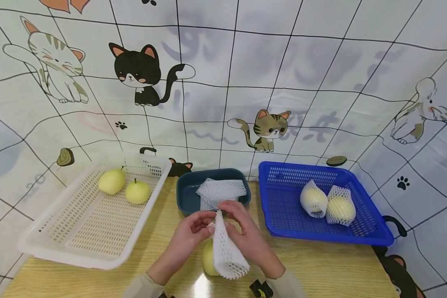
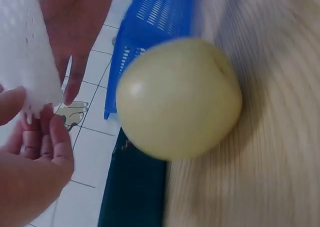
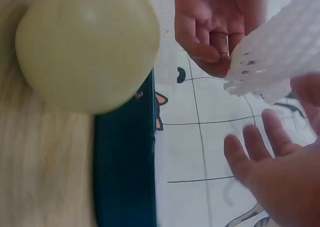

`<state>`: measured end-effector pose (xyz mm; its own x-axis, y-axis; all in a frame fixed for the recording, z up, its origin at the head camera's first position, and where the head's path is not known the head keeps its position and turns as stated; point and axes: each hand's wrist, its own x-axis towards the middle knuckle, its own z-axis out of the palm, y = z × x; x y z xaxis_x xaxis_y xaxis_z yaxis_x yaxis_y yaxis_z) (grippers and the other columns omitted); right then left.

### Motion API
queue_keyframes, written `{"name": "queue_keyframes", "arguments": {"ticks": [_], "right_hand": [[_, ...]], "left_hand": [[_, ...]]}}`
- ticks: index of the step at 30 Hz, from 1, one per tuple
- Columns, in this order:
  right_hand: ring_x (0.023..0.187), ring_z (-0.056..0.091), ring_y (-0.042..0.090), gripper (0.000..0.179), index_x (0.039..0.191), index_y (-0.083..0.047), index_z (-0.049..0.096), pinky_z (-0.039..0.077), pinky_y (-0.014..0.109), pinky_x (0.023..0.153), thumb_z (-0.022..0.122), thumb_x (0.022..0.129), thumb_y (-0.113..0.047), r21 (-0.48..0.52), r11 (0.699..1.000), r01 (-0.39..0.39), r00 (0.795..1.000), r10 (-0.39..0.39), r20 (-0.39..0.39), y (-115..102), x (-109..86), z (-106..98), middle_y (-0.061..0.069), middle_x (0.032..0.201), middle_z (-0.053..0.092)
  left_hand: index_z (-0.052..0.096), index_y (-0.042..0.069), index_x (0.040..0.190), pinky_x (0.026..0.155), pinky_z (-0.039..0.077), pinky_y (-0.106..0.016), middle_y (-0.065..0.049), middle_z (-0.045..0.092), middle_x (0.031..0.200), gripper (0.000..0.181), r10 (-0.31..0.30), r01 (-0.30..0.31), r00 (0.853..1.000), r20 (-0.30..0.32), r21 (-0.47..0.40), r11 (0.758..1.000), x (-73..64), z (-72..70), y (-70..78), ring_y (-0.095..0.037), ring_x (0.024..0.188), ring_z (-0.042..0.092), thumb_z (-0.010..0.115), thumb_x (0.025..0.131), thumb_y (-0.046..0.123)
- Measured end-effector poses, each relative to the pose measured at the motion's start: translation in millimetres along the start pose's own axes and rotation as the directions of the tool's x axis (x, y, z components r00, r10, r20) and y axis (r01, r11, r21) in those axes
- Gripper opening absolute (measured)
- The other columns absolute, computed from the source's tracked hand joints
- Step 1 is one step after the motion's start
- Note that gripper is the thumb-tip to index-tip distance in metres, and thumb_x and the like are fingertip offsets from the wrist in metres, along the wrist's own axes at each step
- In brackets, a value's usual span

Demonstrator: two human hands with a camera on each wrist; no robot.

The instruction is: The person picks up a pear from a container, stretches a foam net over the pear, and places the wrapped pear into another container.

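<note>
My left hand [image 1: 190,236] pinches the narrow end of a white foam net sleeve [image 1: 227,256] between thumb and fingers. Beside the sleeve is my right hand [image 1: 247,234], its thumb close against the mesh; in the right wrist view its other fingers [image 3: 255,144] are spread and fairly straight, apart from the net. The sleeve's wide end hangs toward me. A bare yellow-green pear [image 1: 210,260] sits on the table below the hands, partly hidden by the sleeve in the head view and in full sight in the left wrist view.
A white basket [image 1: 123,258] on the left holds two bare pears [image 1: 112,181]. The dark teal bin [image 1: 186,198] behind my hands contains more foam net sleeves [image 1: 223,188]. In the blue basket [image 1: 283,215] on the right lie two net-covered pears [image 1: 340,208]. A cat-print sheet [image 1: 208,103] stands behind.
</note>
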<state>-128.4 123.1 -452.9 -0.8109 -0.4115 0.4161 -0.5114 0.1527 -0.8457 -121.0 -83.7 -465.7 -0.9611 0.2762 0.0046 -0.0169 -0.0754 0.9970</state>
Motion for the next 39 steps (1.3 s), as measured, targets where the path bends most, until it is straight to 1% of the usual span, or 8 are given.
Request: {"name": "queue_keyframes", "arguments": {"ticks": [5,10,14,18,23,29,33,39], "right_hand": [[0.141,0.049,0.024,0.053,0.152,-0.003,0.047,0.043,0.032,0.112,0.042,0.102,0.012,0.159,0.986,-0.055,0.998,0.048,0.047,2,-3.4,-8,0.019,0.153,0.050],[0.136,0.053,0.021,0.052,0.146,-0.011,0.058,0.047,0.031,0.108,0.043,0.102,0.012,0.099,0.993,-0.057,0.993,0.047,0.109,1,-6.3,-13,0.007,0.147,0.059],[0.132,0.056,0.021,0.038,0.139,-0.009,0.062,0.048,0.035,0.108,0.052,0.105,0.004,0.068,0.997,-0.020,0.995,0.013,0.103,1,-9.0,-16,0.008,0.142,0.062],[0.132,0.056,0.021,0.034,0.135,-0.011,0.066,0.044,0.035,0.112,0.061,0.103,-0.003,0.034,0.999,-0.010,0.997,0.008,0.081,-1,-11.3,-20,0.005,0.139,0.063],[0.124,0.060,0.021,0.032,0.126,-0.014,0.070,0.047,0.035,0.107,0.071,0.096,-0.002,0.032,0.999,0.035,0.996,-0.038,0.075,-2,-10.0,-23,0.005,0.131,0.067],[0.107,0.065,0.017,0.019,0.108,-0.012,0.070,0.051,0.030,0.099,0.071,0.095,0.002,0.069,0.997,0.023,1.000,-0.024,0.007,1,-10.9,-20,0.003,0.112,0.070],[0.096,0.063,0.013,0.016,0.106,-0.007,0.065,0.055,0.028,0.088,0.067,0.097,0.005,0.113,0.994,-0.006,1.000,0.009,-0.029,4,-13.2,-18,0.000,0.102,0.065],[0.087,0.058,0.011,0.015,0.109,-0.002,0.060,0.053,0.024,0.073,0.061,0.099,0.008,0.198,0.980,0.024,1.000,-0.022,-0.012,7,-12.1,-16,0.001,0.099,0.058]], "left_hand": [[0.068,0.001,0.119,0.093,0.052,-0.029,-0.011,0.068,0.109,0.026,0.206,-0.198,0.978,-0.033,0.162,0.967,-2.0,-2.4,1.0,-0.015,0.102,0.064,0.075,0.094,0.005],[0.069,0.007,0.107,0.099,0.050,-0.028,-0.008,0.070,0.110,0.017,0.349,-0.343,0.937,0.003,0.203,0.917,-1.9,-5.3,3.2,-0.015,0.108,0.064,0.076,0.092,0.002],[0.067,0.005,0.105,0.098,0.051,-0.027,-0.013,0.068,0.111,0.016,0.406,-0.405,0.913,0.033,0.164,0.899,-1.1,-6.7,3.4,-0.015,0.110,0.064,0.073,0.093,-0.004],[0.064,0.002,0.106,0.099,0.051,-0.027,-0.018,0.067,0.114,0.014,0.421,-0.420,0.907,0.019,0.110,0.901,-0.9,-8.3,2.1,-0.017,0.113,0.065,0.068,0.095,-0.006],[0.058,-0.007,0.114,0.091,0.055,-0.024,-0.020,0.067,0.118,0.017,0.408,-0.408,0.913,-0.004,0.007,0.913,-1.5,-8.5,0.9,-0.018,0.111,0.068,0.063,0.098,-0.008],[0.052,-0.010,0.123,0.083,0.054,-0.020,-0.007,0.061,0.110,0.028,0.440,-0.440,0.898,-0.014,-0.018,0.898,-0.8,-7.4,-0.7,-0.007,0.098,0.062,0.061,0.097,-0.013],[0.052,-0.003,0.131,0.084,0.052,-0.020,-0.002,0.057,0.107,0.035,0.438,-0.432,0.897,0.055,-0.099,0.897,-0.8,-8.5,-2.9,-0.008,0.098,0.058,0.058,0.098,-0.012],[0.047,0.008,0.142,0.091,0.051,-0.023,-0.004,0.058,0.114,0.042,0.399,-0.344,0.896,0.197,-0.261,0.902,0.2,-8.2,-6.1,-0.010,0.104,0.058,0.046,0.103,-0.005]]}}
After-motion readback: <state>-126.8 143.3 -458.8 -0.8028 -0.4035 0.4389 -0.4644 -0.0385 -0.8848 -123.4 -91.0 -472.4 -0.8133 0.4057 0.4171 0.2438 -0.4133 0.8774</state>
